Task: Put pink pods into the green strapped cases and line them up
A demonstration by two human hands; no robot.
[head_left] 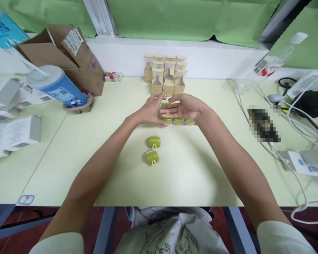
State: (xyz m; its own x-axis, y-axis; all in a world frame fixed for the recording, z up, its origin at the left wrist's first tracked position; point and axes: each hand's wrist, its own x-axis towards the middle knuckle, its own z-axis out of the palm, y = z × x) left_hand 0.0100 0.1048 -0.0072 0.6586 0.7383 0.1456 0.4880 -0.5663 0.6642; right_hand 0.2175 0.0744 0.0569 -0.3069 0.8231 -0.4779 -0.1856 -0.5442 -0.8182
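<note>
My left hand is at the left end of a row of small clear-sided packs with green contents, its thumb and fingers spread apart. Over the same packs hangs my right hand, palm turned inward and fingers extended toward the left hand. Both hands partly cover the packs, so contact is hard to judge. Nearer the front lie two green capsule-shaped cases, an upper one and a lower one, each with a pale yellow loop. Just beyond my fingers stand several small open cardboard boxes, flaps raised.
On the left are a brown carton, a blue cup with a straw in a holder, and white boxes. A plastic bottle, white cables and a pixelated dark object are on the right. The table's front edge runs before me.
</note>
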